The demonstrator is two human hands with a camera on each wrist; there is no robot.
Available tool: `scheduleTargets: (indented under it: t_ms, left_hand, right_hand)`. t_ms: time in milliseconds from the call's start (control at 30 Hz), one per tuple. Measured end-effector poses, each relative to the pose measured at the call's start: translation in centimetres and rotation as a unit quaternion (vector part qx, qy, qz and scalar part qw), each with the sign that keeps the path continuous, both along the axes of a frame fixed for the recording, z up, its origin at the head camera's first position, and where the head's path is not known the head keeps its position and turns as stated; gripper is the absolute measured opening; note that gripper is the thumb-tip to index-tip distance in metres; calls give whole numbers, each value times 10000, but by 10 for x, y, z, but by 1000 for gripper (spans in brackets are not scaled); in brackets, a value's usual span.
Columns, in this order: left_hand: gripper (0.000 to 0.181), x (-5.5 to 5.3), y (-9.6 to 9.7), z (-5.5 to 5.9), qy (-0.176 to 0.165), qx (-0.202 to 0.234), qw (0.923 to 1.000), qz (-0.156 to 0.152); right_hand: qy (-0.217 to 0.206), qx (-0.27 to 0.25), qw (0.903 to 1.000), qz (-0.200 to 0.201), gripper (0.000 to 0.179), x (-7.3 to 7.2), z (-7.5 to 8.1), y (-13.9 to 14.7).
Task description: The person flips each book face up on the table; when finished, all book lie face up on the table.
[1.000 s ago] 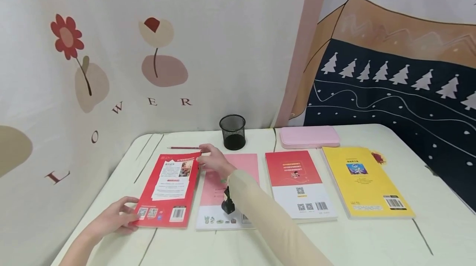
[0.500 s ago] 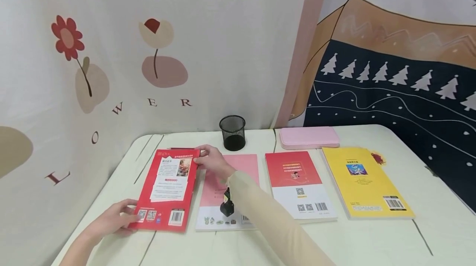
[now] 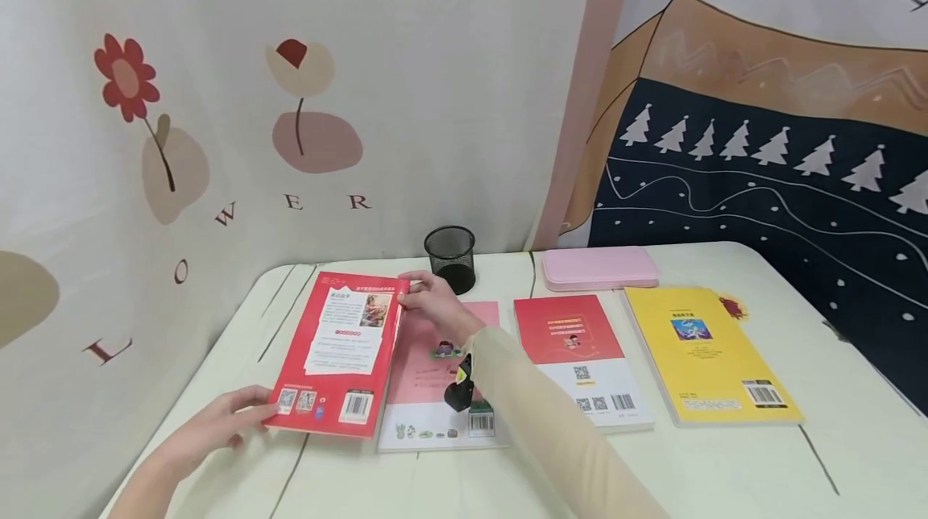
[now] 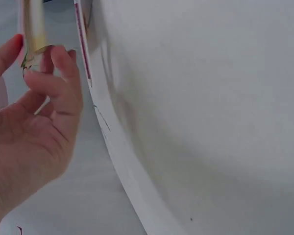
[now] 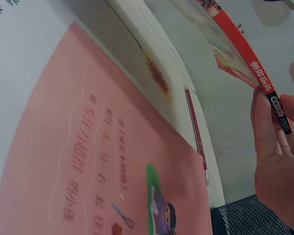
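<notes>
The left hand (image 3: pixel 216 428) and right hand (image 3: pixel 441 307) are pinching opposite corners of the red book (image 3: pixel 341 354), holding it left of the pink book (image 3: pixel 426 390) in what, with depth hard to judge, seems a lifting step, calling next for steady grips

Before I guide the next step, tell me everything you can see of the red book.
The red book is thin and looks paperback, barcode side facing up. Its cover carries a white printed panel, a small picture, two square codes and a barcode; its spine is red with a black end. It is held above the table, in the head view overlapping the pink-and-white book. The left hand pinches its near left corner, the right hand its far right edge.
</notes>
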State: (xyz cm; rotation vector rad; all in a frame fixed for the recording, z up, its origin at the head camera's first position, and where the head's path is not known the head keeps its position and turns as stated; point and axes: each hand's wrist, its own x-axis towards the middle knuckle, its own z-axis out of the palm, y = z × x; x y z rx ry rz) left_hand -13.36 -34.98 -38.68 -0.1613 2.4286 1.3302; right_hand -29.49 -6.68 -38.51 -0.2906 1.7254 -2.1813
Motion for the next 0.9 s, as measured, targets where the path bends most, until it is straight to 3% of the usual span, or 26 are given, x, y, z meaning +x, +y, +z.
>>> scheduleTargets:
  t_ms: [167, 333, 500, 700, 900]
  left_hand:
    - [53, -2, 1, 6, 123, 1099, 9939, 34]
    - [54, -3, 5, 11, 360, 1656, 9854, 171]
    - [55, -3, 10, 12, 541, 1966, 9789, 104]
    - [38, -2, 15, 10, 663, 2179, 9735, -212]
    - [45, -3, 18, 10, 952, 2423, 9643, -474]
  right_hand:
    - [-11, -233, 9997, -46, 36, -5, 2, 10]
    - [-44, -453, 9989, 105, 37, -7, 7, 18]
    - [-158, -351, 9991, 172, 37, -9, 9, 26]
    - [-69, -308, 9983, 495, 38, -14, 8, 35]
    - [130, -558, 9938, 953, 39, -17, 11, 46]
